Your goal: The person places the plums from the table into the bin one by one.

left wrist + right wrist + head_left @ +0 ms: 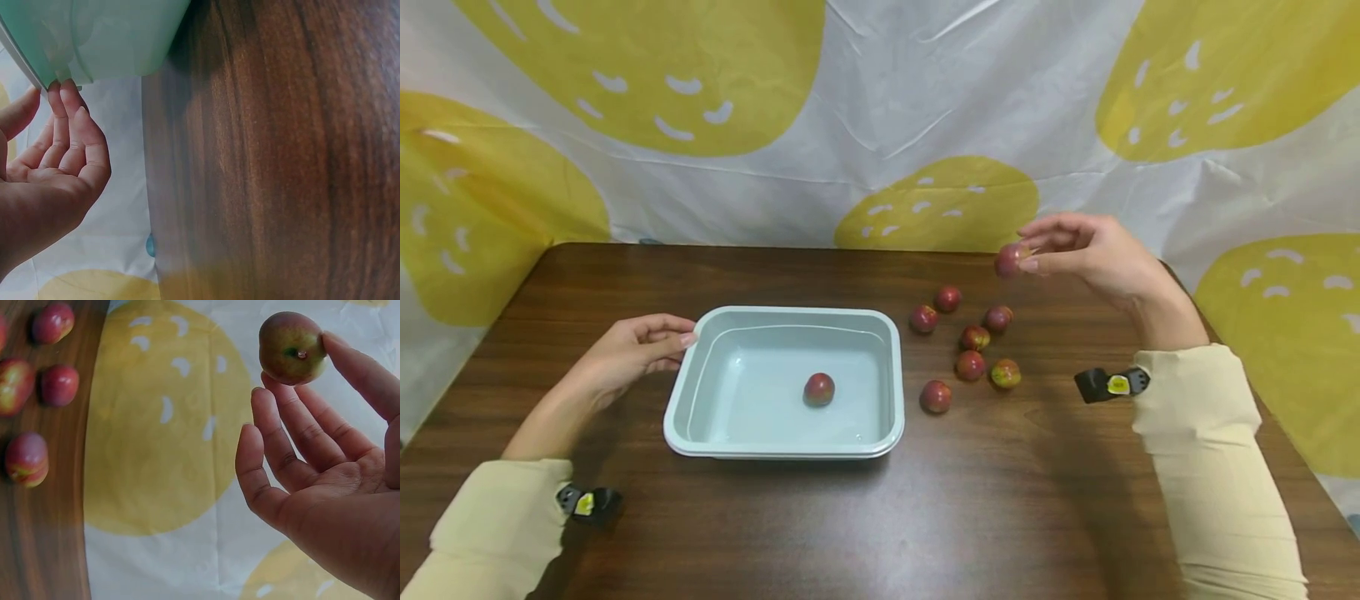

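My right hand [1093, 250] pinches a reddish plum [1011, 260] between thumb and fingertips, up above the far right part of the table. In the right wrist view the stem end of that plum [292, 349] shows. At the left, my left hand [632, 354] grips the rim of a pale blue plastic basin [784, 450], thumb at the edge. The left wrist view has the fingers [67, 103] against the basin's outer wall [125, 44] below the rim. A single plum [818, 389] lies inside the basin.
Several loose plums [970, 365] lie on the brown wooden table [880, 533], right of the basin. Behind the table hangs a white cloth [910, 92] with yellow patterns. A black strap [1108, 385] is on the right sleeve, another strap [587, 503] on the left.
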The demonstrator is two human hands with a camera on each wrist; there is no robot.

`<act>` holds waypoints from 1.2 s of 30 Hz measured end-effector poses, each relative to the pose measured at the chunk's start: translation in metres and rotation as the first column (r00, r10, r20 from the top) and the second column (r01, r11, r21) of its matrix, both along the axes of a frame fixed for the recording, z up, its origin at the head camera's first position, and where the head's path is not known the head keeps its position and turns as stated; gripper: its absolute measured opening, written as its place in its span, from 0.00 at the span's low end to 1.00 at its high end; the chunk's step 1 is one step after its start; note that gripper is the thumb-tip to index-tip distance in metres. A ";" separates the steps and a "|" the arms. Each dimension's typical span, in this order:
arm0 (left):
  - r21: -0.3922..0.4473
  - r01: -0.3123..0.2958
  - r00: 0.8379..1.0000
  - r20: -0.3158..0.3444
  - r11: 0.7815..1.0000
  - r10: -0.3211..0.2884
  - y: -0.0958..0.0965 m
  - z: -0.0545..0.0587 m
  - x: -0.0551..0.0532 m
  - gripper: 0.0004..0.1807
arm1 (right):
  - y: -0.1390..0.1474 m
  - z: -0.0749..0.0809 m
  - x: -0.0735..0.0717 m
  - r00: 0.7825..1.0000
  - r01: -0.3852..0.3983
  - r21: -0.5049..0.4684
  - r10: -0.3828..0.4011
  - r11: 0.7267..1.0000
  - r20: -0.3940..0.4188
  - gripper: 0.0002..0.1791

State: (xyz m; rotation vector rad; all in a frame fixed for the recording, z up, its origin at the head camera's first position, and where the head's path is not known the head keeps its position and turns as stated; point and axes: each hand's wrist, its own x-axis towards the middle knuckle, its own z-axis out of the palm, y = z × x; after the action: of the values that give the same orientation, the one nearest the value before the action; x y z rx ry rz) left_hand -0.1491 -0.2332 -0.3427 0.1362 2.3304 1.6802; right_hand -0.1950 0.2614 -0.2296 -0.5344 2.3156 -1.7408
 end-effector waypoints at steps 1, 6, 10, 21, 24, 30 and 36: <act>0.003 0.000 1.000 0.000 1.000 0.000 0.000 0.000 0.000 0.26 | -0.001 0.001 0.000 1.000 -0.003 -0.011 0.003 1.000 -0.003 0.15; 0.017 0.003 1.000 0.001 1.000 -0.003 0.000 0.000 0.000 0.25 | -0.008 0.005 0.002 1.000 0.005 0.010 -0.005 1.000 -0.023 0.15; 0.021 0.005 1.000 0.001 1.000 -0.005 0.000 0.000 0.000 0.25 | -0.015 0.008 0.003 0.999 0.015 0.062 -0.012 0.998 -0.042 0.15; 0.021 0.001 1.000 -0.001 1.000 -0.001 0.000 0.001 0.000 0.25 | -0.039 0.018 0.003 0.996 0.042 0.186 -0.028 0.982 -0.080 0.19; 0.015 0.001 1.000 -0.002 1.000 -0.001 0.000 0.001 0.000 0.25 | -0.047 0.018 0.001 0.997 0.016 0.172 -0.002 0.985 -0.083 0.19; 0.016 0.003 1.000 -0.003 1.000 -0.003 0.001 0.001 -0.001 0.25 | -0.066 0.020 0.000 0.995 -0.033 0.136 0.046 0.990 -0.089 0.18; 0.027 0.005 1.000 -0.009 1.000 -0.005 0.002 0.001 -0.001 0.25 | -0.084 0.018 0.001 0.998 -0.039 0.092 0.043 0.995 -0.036 0.20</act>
State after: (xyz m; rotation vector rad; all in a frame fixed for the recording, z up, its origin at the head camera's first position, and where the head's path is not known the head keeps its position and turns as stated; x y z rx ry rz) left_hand -0.1500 -0.2316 -0.3414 0.1551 2.3128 1.7124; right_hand -0.1943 0.1775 -0.2118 -0.5994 2.3788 -1.6114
